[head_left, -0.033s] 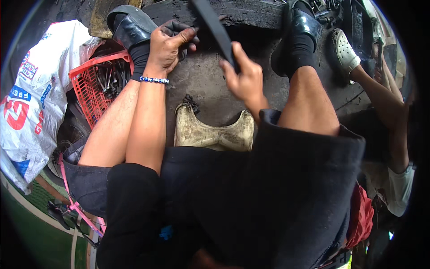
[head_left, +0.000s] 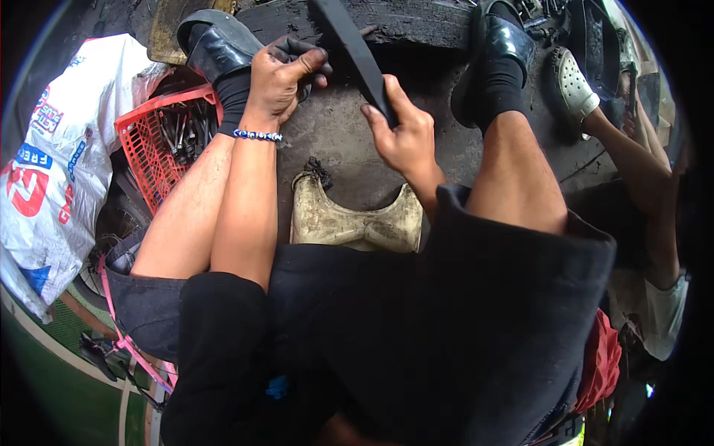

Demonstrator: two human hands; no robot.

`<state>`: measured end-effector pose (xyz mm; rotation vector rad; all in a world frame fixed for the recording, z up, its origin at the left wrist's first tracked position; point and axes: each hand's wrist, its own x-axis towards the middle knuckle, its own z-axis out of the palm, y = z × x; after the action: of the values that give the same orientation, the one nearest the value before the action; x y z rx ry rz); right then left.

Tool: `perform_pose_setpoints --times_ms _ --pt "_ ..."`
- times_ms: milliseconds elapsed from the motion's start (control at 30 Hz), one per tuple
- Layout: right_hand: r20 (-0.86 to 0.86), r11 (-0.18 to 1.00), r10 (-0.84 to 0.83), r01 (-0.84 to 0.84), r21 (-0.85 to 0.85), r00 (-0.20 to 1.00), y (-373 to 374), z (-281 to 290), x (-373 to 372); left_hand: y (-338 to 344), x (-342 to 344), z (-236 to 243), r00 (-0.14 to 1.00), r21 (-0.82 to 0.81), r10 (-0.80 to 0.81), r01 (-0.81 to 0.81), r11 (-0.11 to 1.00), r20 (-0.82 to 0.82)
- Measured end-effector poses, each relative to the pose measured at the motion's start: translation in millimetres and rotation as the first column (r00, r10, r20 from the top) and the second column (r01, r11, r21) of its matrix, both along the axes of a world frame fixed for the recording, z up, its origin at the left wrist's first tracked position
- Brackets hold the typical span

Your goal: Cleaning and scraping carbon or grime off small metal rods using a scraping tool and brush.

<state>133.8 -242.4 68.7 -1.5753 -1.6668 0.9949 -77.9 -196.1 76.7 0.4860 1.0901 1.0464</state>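
We grip the black rubber strip (head_left: pixel 355 56): right hand (head_left: pixel 401 137) fingers wrapped round it, left hand (head_left: pixel 279 78) fingers pinching its dark end. Mid-working; next, we judge, needs steady tension.

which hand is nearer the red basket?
Left. The left hand rests on a dark piece just right of the red basket. The right hand is farther right, holding a black strip.
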Motion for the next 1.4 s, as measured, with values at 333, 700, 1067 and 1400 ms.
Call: perform_pose_setpoints --times_ms 333,700,1067,1400 --pt "0.135 0.996 -0.029 0.039 -0.076 0.99 15 -17 14 1 -3 -1 0.997 0.031 -0.048 0.05 0.998 -0.06" --pt "0.234 0.997 0.009 0.01 -0.08 0.972 25 -5 16 8 10 17 0.983 0.096 -0.123 0.137 0.986 -0.134" --pt "0.113 0.991 0.048 -0.061 0.115 0.992 14 -7 22 8 7 15 0.975 0.082 -0.105 0.123 0.989 -0.196" --pt "0.288 0.992 0.015 0.023 -0.128 0.957 41 -2 15 9 -6 14 0.97 0.062 -0.036 0.052 0.997 -0.24"
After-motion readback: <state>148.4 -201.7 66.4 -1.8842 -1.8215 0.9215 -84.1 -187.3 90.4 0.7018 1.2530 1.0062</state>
